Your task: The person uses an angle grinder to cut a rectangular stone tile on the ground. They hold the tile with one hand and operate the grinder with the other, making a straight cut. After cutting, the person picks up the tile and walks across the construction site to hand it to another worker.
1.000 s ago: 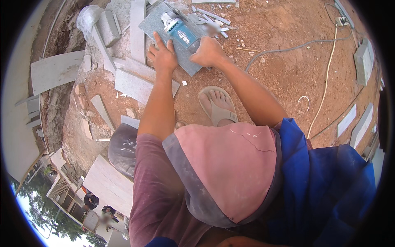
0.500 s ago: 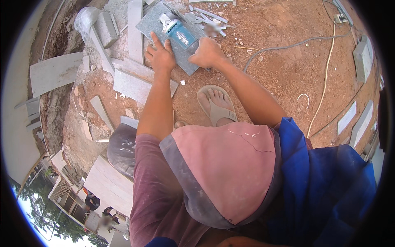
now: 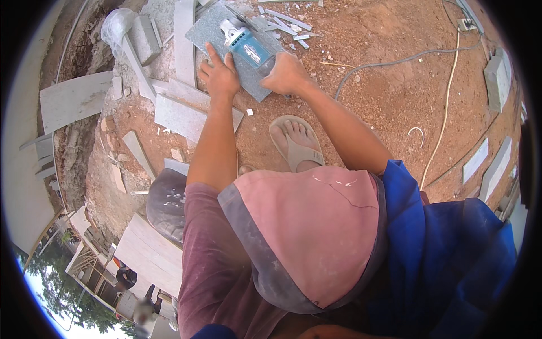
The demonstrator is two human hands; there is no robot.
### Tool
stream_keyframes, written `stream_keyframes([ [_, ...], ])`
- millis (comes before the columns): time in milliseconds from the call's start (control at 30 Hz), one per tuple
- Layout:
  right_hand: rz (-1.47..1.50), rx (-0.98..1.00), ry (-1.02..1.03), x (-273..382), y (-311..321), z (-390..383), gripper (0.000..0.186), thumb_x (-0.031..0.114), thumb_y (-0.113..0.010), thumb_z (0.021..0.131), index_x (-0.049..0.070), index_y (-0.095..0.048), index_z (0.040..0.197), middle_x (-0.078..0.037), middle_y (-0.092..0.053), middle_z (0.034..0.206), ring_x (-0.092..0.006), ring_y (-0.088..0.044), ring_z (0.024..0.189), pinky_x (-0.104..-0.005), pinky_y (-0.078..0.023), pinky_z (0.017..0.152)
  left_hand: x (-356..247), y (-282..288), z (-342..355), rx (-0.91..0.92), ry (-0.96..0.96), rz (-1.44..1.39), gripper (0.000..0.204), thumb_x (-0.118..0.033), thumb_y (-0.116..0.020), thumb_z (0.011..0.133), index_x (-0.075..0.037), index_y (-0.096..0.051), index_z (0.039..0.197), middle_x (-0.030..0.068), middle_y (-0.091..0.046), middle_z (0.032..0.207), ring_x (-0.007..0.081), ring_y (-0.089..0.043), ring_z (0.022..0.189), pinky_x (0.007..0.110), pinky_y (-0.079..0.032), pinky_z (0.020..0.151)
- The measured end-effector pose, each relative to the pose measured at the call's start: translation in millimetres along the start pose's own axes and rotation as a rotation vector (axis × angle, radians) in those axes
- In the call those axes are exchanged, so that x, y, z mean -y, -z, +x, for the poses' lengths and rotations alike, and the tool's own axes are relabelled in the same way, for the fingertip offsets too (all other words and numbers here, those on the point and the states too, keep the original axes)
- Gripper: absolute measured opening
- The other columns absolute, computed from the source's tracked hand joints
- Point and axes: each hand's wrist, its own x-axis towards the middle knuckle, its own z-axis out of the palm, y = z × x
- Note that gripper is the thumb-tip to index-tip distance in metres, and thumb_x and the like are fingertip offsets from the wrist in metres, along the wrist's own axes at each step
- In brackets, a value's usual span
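Head view, left hand: laid palm down with fingers spread, the left hand (image 3: 221, 77) is placed over the left edge of the grey stone slab (image 3: 252, 83).
Head view, right hand: the right hand (image 3: 286, 73) is wrapped around the rear end of the teal angle grinder (image 3: 250, 50); how its hidden fingers are set cannot be told.
Grinder: it is rested on the slab, its silver head pointed toward the upper left.
Edges and room: the slab's left edge is bordered by pale stone boards (image 3: 186, 53); to its upper right, thin offcuts (image 3: 289, 26) are scattered. Beyond them, a wide stretch of earth is crossed by a grey cable (image 3: 389, 63).
Near edge: the sandalled foot (image 3: 299, 144) is planted just below the slab.
Hard to make out: the disc is mostly hidden; distant people (image 3: 126, 277) are seen small, one blurred.
Surface and surroundings: outdoor reddish ground (image 3: 384, 113) is strewn with chips; a concrete block (image 3: 145, 39) is partly covered by clear plastic (image 3: 114, 28).
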Motion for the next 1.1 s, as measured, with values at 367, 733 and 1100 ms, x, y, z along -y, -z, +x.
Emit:
stream_keyframes([
  [367,-0.028,-0.020,0.006,-7.0,-4.7,-1.3,0.040,0.022,-0.076,0.071,-0.011,-0.076,0.092,-0.035,-0.073,0.102,-0.0439,-0.075,0.102,-0.0466,-0.060,0.091,-2.4,2.1,-0.4,0.016,0.014,0.007,0.077,-0.049,-0.043,0.111,-0.019,-0.004,0.171,0.0402,-0.028,0.156,0.0548,-0.028,0.143,0.061,-0.031,0.119],
  [733,-0.019,-0.007,-0.020,-6.6,-2.1,-8.3,0.040,0.023,-0.077,0.070,-0.011,-0.076,0.091,-0.034,-0.074,0.103,-0.0433,-0.075,0.102,-0.0462,-0.060,0.092,-4.0,3.5,-0.7,0.028,0.040,0.007,0.076,-0.050,-0.041,0.112,-0.021,-0.003,0.171,0.0383,-0.027,0.158,0.0532,-0.026,0.146,0.061,-0.032,0.119],
  [1100,-0.017,-0.046,-0.010,-11.3,-2.6,-17.0,0.036,0.021,-0.076,0.070,-0.010,-0.076,0.087,-0.035,-0.074,0.099,-0.0435,-0.075,0.100,-0.0467,-0.060,0.090,-3.1,0.7,0.2,0.008,0.038,0.024,0.076,-0.052,-0.040,0.112,-0.021,-0.004,0.171,0.0381,-0.029,0.157,0.0535,-0.028,0.145,0.061,-0.033,0.118],
])
